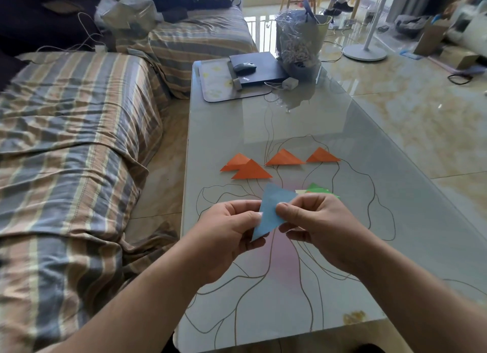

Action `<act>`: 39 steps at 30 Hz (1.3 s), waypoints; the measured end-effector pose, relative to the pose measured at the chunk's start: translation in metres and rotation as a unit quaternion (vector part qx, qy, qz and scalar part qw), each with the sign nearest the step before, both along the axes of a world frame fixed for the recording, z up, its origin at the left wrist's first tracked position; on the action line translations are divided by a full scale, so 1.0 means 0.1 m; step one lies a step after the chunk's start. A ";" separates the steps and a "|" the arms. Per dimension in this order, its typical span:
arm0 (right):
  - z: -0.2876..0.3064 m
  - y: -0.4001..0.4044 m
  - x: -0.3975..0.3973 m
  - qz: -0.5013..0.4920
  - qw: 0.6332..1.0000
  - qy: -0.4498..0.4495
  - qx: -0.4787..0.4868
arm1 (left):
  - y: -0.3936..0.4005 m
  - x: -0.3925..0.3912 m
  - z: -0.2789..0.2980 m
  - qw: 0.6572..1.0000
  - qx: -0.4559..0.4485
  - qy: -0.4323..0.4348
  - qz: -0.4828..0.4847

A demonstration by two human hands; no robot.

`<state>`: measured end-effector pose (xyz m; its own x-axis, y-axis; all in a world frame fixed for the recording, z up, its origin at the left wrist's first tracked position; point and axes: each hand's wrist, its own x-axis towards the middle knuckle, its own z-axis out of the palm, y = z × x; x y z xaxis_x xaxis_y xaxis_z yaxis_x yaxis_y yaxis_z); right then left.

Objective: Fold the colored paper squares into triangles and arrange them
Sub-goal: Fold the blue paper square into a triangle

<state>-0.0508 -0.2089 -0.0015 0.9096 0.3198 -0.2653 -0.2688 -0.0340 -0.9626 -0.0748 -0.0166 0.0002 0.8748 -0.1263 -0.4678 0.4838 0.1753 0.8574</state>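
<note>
Blue paper (271,210), folded into a triangle, was held up above the glass table (342,131) between both hands — one long point aimed down toward the person, a broad corner tilted up and away. The left hand (226,231) pinched its left edge, thumb in front and the other fingers curled behind the sheet. The right hand (316,221) pinched the right edge near the middle, thumb pressed onto the blue face and the fingers bent beneath it. The paper lay between the two thumbs, clear of the tabletop.

Just beyond the right hand, partly hidden by its knuckles, some green paper (319,189) lay on the table with a sliver of white and orange showing beside it; how it was folded could not be made out.

Farther out, four orange triangles (283,159) sat in a loose row on the glass. The two on the left overlapped — the nearer one lying over the corner of the one behind — while the other two stood apart to the right, points facing away.

At the table's far end were a mat (213,89), a black box (263,68) with a mouse (245,67) on top, a white charger (290,83), and a bin lined with a crinkled plastic bag (297,39). A sofa with a striped cover (79,131) ran along the left side.
</note>
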 end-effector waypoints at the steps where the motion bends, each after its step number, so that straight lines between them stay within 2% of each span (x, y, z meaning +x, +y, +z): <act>1: -0.01 0.00 0.00 -0.009 1.000 0.000 -0.003 | -0.01 -0.01 0.00 1.000 -0.008 0.001 -0.001; 12: -0.03 0.03 -0.01 -0.047 0.998 -0.006 -0.045 | -0.01 -0.01 -0.04 0.998 0.037 -0.044 -0.005; 26: -0.02 0.04 -0.02 -0.061 0.996 -0.007 -0.060 | -0.03 -0.01 -0.08 0.996 0.056 -0.052 0.048; 39: -0.03 0.06 -0.04 -0.075 0.995 -0.019 -0.065 | -0.03 0.00 -0.07 0.998 0.003 -0.031 0.054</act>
